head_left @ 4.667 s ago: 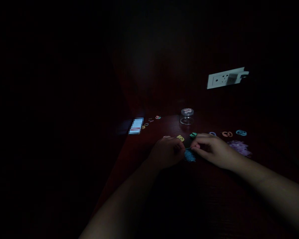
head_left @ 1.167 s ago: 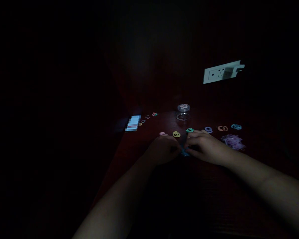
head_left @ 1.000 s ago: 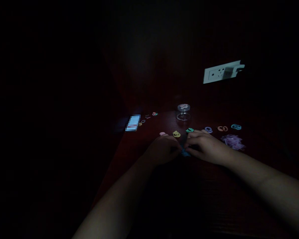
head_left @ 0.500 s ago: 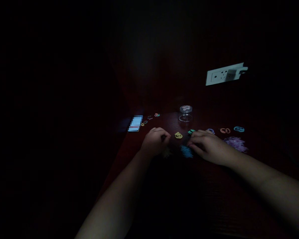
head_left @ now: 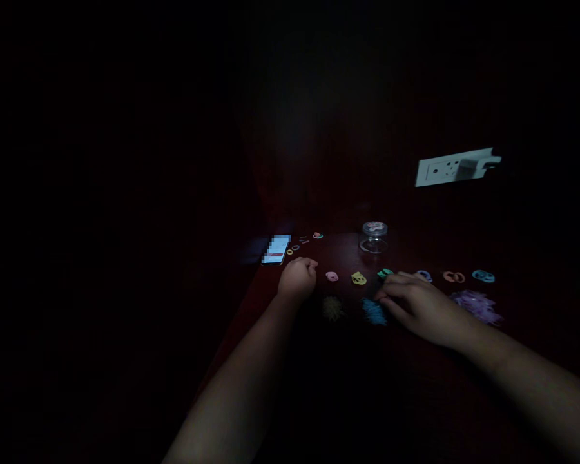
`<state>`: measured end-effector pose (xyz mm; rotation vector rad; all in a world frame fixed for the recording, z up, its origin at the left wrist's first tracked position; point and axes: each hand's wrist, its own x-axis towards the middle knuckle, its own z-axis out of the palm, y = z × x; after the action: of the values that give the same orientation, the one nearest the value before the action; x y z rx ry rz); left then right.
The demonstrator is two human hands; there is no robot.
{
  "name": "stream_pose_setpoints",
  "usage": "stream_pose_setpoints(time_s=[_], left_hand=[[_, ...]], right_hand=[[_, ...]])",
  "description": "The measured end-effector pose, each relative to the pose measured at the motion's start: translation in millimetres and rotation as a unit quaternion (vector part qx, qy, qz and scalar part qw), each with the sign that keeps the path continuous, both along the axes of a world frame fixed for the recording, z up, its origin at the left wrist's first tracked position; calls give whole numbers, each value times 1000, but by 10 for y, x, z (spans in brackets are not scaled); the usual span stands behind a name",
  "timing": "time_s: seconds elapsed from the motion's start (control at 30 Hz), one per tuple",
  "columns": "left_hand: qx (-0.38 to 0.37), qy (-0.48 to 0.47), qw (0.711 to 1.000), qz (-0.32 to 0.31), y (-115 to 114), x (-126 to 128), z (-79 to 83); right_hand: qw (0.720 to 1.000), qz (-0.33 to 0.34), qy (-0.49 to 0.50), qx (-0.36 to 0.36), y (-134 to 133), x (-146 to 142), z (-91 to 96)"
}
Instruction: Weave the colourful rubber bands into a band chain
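Note:
In the dim head view, my left hand (head_left: 298, 279) is curled closed over the left of the table, left of a small pink bundle of bands (head_left: 332, 276). Whatever its fingers may hold is hidden. My right hand (head_left: 415, 304) has its fingers pinched together between green bands (head_left: 385, 273) and a pile of thin blue pieces (head_left: 374, 311); I cannot make out anything in the pinch. Yellow bands (head_left: 358, 278) lie between the hands. A brownish pile of fine pieces (head_left: 333, 309) sits nearer me.
Beyond the hands stand a lidded clear jar (head_left: 374, 238) and a lit phone (head_left: 276, 249). To the right are orange rings (head_left: 453, 277), blue rings (head_left: 483, 276) and a purple pile (head_left: 477, 306). A wall socket (head_left: 454, 167) holds a plug.
My left hand has drawn away to the left, uncovering the pink bands and the brownish pile. My right hand stays by the green bands. The whole view has shifted slightly.

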<state>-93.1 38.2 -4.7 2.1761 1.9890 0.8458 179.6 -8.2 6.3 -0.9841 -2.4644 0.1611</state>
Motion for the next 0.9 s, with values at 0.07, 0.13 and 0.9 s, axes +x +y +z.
stream_pose_setpoints(time_s=[0.07,0.13,0.9], left_hand=[[-9,5,1000,11,14,-8,-34],[-17,16,1000,20,34,-4,-57],[-171,133,976,22,1400,-190,283]], right_hand=[[1000,-1,4,-3,1,-5,-4],[1000,-5,4,-6,-10,-17,3],[999,-24,30,-31,-177,-95,129]])
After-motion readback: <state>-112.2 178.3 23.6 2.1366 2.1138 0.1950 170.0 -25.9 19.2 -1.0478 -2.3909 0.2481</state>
